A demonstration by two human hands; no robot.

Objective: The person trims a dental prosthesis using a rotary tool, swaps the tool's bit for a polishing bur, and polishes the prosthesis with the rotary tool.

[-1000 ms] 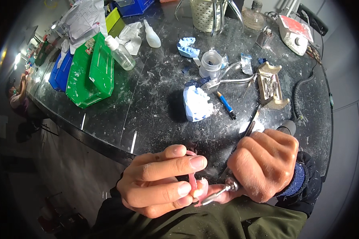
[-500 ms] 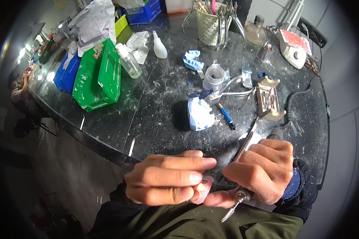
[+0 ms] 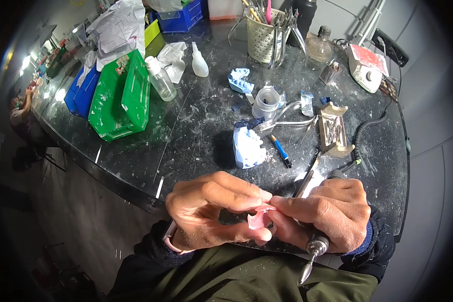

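Observation:
Near the bench's front edge, my left hand [image 3: 211, 209] pinches a small curved pink denture piece [image 3: 259, 218] between thumb and fingertips. My right hand [image 3: 327, 214] is wrapped round a rotary handpiece [image 3: 317, 245], whose pointed metal bur hangs down toward my lap. The right thumb and a fingertip also touch the denture piece. A long, narrow metal tool [image 3: 307, 178] reaches up beside the right hand; whether I grip it or it rests on the bench I cannot tell. Beyond the hands stands a white and blue dental model [image 3: 247, 147].
A blue pencil [image 3: 281, 151], pliers [image 3: 292, 123], a clear cup [image 3: 266, 103] and a bur holder [image 3: 333, 132] lie ahead. At the left are a green bin [image 3: 121, 103] and a spray bottle [image 3: 160, 79]. A tool basket [image 3: 261, 40] stands behind; a coiled cord [image 3: 360, 133] runs right.
My left hand has turned, exposing the pink denture piece that its fingers mostly covered. The right thumb has come up against it, and the handpiece's bur tip has swung to point more downward.

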